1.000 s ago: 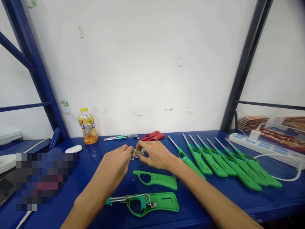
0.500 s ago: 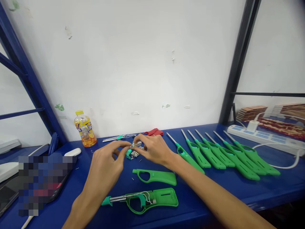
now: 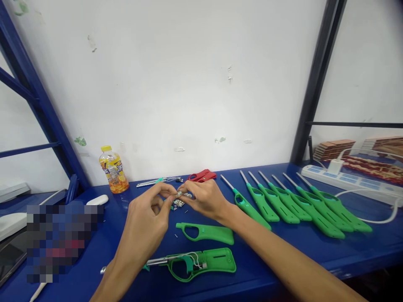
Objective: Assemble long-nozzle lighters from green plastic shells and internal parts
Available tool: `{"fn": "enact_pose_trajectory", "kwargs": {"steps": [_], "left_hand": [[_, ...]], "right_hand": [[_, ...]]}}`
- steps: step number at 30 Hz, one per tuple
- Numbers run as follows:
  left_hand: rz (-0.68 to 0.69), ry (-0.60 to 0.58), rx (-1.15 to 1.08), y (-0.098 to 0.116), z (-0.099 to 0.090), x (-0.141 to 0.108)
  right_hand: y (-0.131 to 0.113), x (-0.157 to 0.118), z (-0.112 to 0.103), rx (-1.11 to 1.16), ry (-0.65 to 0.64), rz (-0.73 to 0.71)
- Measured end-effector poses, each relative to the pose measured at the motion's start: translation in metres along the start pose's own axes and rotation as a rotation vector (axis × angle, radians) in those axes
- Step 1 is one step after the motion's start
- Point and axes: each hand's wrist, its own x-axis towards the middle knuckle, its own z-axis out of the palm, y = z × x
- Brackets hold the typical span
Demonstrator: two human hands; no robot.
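My left hand (image 3: 150, 214) and my right hand (image 3: 206, 197) meet above the blue table, fingertips pinched on a small pale part (image 3: 179, 194) that is mostly covered by the fingers. Just behind and below it lies a little heap of metal and teal parts (image 3: 179, 203). Nearer to me rests a loose green lighter shell half (image 3: 209, 234). In front of that lies an opened green lighter (image 3: 218, 261), with its metal tube, teal trigger and white wires exposed; my left forearm covers part of its tube.
Several assembled green lighters (image 3: 283, 205) lie in a row at the right, before a white power strip (image 3: 349, 180). Red shell pieces (image 3: 202, 175) and metal tubes (image 3: 154, 182) lie by the wall. A drink bottle (image 3: 115, 170) and a white mouse (image 3: 97, 200) are at the left.
My left hand has shifted slightly right, closer to my right hand, covering more of the teal parts. Both hands keep their pinch, and the opened lighter's tube tip now shows beside my left forearm.
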Motion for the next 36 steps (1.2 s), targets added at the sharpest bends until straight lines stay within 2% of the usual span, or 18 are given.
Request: {"fn": "enact_pose_trajectory", "kwargs": {"steps": [9,20,24,27,29,32,33,35,36], "left_hand": [[-0.044,0.007,-0.030,0.000,0.006,-0.002],[-0.074,-0.008,-0.067,-0.003,0.005,-0.001],[-0.102,-0.014,-0.092,0.001,-0.001,-0.001],[-0.097,0.020,0.010,0.007,-0.010,0.002],[-0.041,0.009,0.161,0.007,-0.015,0.001],[0.142,-0.114,0.322,-0.002,-0.017,-0.017],[0.227,-0.162,0.335,-0.006,-0.015,-0.027],[0.384,-0.150,0.294,-0.016,-0.011,-0.051],[0.403,-0.190,0.300,-0.021,-0.009,-0.063]], "right_hand": [[-0.003,-0.003,0.001,-0.085,0.012,-0.069],[-0.008,-0.004,0.002,-0.091,0.019,-0.058],[-0.008,0.004,-0.010,-0.038,0.071,0.002],[-0.009,0.011,-0.031,-0.003,0.179,0.112],[-0.014,0.011,-0.048,0.023,0.266,0.192],[-0.031,-0.005,-0.071,0.129,0.329,0.289],[-0.038,-0.014,-0.077,0.223,0.323,0.344],[-0.052,-0.036,-0.082,0.346,0.236,0.471],[-0.058,-0.047,-0.082,0.383,0.151,0.499]]}}
